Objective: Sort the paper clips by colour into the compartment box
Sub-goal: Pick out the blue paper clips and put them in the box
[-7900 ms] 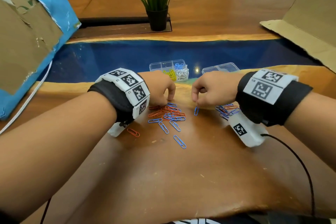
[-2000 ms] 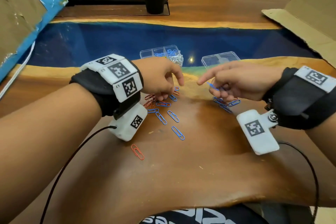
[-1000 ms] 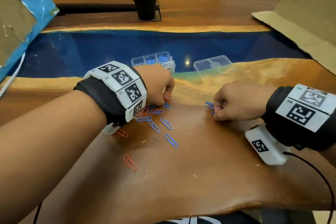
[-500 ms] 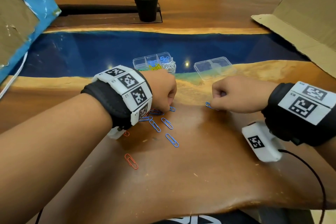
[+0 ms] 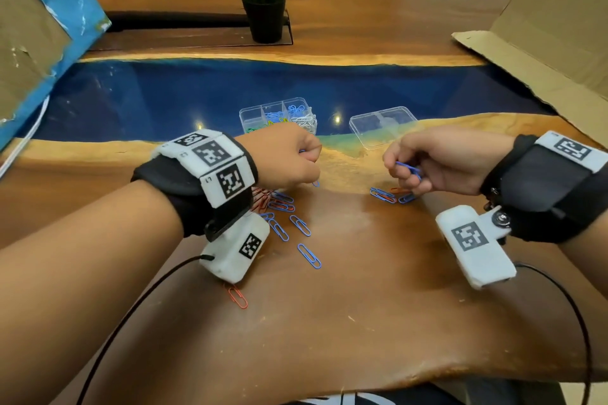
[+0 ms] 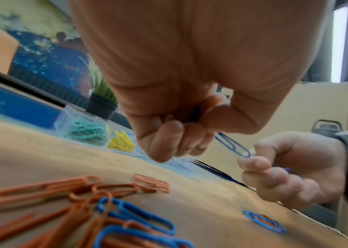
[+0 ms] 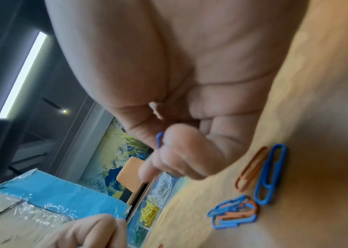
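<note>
The clear compartment box (image 5: 250, 115) stands at the wood's far edge, holding green, yellow, blue and white clips. My left hand (image 5: 307, 171) is a fist just above the mixed blue and orange clip pile (image 5: 279, 204); it grips blue clips, and one blue clip (image 6: 232, 146) sticks out below the fingers. My right hand (image 5: 399, 171) hovers over a small cluster of blue and orange clips (image 5: 390, 195) and pinches blue clips (image 5: 408, 169), whose tip (image 7: 159, 139) shows by the thumb. What else lies inside either fist is hidden.
The box's clear lid (image 5: 383, 126) lies to the right of the box. A lone blue clip (image 5: 309, 256) and a lone orange clip (image 5: 237, 296) lie nearer me. A potted plant (image 5: 265, 10) stands at the back, with cardboard (image 5: 543, 43) at right and a blue board (image 5: 49, 10) at left.
Both hands have risen off the table since half a second ago, each with blue clips. The right hand has turned, so its pinched clips now show.
</note>
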`<state>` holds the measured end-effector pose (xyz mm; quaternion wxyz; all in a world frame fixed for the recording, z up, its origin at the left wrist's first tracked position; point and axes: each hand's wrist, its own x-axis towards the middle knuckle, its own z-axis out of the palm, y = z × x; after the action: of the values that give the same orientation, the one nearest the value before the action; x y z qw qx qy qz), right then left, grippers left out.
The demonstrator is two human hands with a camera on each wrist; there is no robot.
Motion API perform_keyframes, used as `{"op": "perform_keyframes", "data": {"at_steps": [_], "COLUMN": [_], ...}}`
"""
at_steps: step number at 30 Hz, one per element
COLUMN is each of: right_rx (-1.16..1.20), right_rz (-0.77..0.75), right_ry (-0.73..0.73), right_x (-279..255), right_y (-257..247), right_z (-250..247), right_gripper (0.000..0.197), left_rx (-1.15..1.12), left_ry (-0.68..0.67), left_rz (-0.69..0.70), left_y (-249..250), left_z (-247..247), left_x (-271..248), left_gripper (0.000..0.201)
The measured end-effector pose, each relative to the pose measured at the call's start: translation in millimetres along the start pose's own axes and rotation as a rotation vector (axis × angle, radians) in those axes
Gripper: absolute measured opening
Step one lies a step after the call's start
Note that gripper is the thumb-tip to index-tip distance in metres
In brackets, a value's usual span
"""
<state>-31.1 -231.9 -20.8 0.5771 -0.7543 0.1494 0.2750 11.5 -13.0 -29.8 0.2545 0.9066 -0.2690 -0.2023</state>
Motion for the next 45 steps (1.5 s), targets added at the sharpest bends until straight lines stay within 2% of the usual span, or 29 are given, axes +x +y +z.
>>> {"op": "perform_keyframes", "data": {"at_steps": [3,5,9,12,15,17,20,23,26,30,34,38,42,45], "right_rx": [0.103,0.090,-0.079,-0.232,-0.420,-0.517,-0.705,-0.954,-1.058,-0.913,-0.878,-0.989,-0.921,-0.847], "right_rz": [-0.017,-0.029,-0.023,-0.014,-0.088,-0.152,-0.230,-0.304,-0.319,-0.331,-0.332,-0.336,-0.409,-0.429], "right_ry": [0.003,0.004,-0.035,-0.049,0.016,0.064,0.115,0.183,0.239,0.287,0.279,0.278,0.306,0.245], "right_x": [1.4,2.7,8.6,14.7,21.7,30.5,43.9,55.8,69.8,88.2,96.5,95.0,93.0,95.1], "right_y": [-4.2,-5.7,-7.4,-14.6,-29.7,-44.0,-69.8,-96.5,-117.2,-130.8,-131.2,-131.2,-134.2,-133.7], "right_z": [-0.9,-0.4,9.9,19.8,28.4,33.3,44.3,55.3,59.4,54.5,58.0,68.1,73.7,80.4], "right_gripper": [0.022,0.026,0.033,0.024,0.006,0.013,0.020,0.021,0.023,0.030,0.030,0.027,0.030,0.028], "left_rx": [-0.081,-0.223,-0.465,-0.530,-0.492,-0.458,-0.348,-0.243,-0.116,0.063,0.164,0.176,0.131,0.120], "left_ry": [-0.009,-0.003,0.083,0.209,0.325,0.366,0.388,0.353,0.307,0.289,0.277,0.290,0.360,0.342], "left_rz": [-0.034,-0.052,-0.066,-0.111,-0.189,-0.234,-0.290,-0.315,-0.326,-0.307,-0.280,-0.272,-0.271,-0.292], "left_y": [-0.6,-0.2,-4.9,-12.4,-17.2,-19.0,-24.8,-29.9,-27.4,-18.2,-19.6,-27.1,-39.4,-48.3], "left_z": [-1.1,-2.6,-2.8,-4.9,-12.4,-20.7,-36.0,-49.8,-60.8,-67.2,-63.9,-62.2,-60.6,-59.3], "left_x": [-2.5,-2.9,3.3,10.1,14.6,18.6,30.8,42.2,50.1,53.0,54.3,53.5,46.7,38.3], "left_gripper": [0.029,0.025,0.049,0.048,0.023,0.012,0.017,0.018,0.017,0.029,0.037,0.041,0.044,0.054]}}
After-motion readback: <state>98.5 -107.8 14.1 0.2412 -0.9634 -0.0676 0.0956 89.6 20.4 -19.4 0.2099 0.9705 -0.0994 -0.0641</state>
